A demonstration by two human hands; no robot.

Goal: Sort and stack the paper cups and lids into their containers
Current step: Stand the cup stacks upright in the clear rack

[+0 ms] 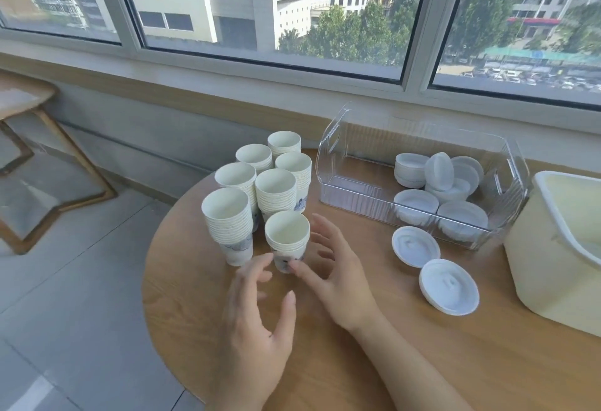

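Several stacks of white paper cups (260, 176) stand upright on the left part of the round wooden table (357, 362). The nearest one is a short cup stack (287, 238) with a blue print. My left hand (257, 323) and my right hand (335, 274) flank its base, fingers spread; the fingertips are at the base, and I cannot tell if they touch it. A clear plastic bin (338, 183) holds several white lids (439, 183). Two loose lids lie on the table in front of the bin, a far one (415, 246) and a near one (448, 286).
A cream-coloured container (546, 264) with a white rim stands at the table's right edge, next to the clear bin. A wooden stool (29, 137) stands on the tiled floor at the left. A window sill and wall run behind the table.
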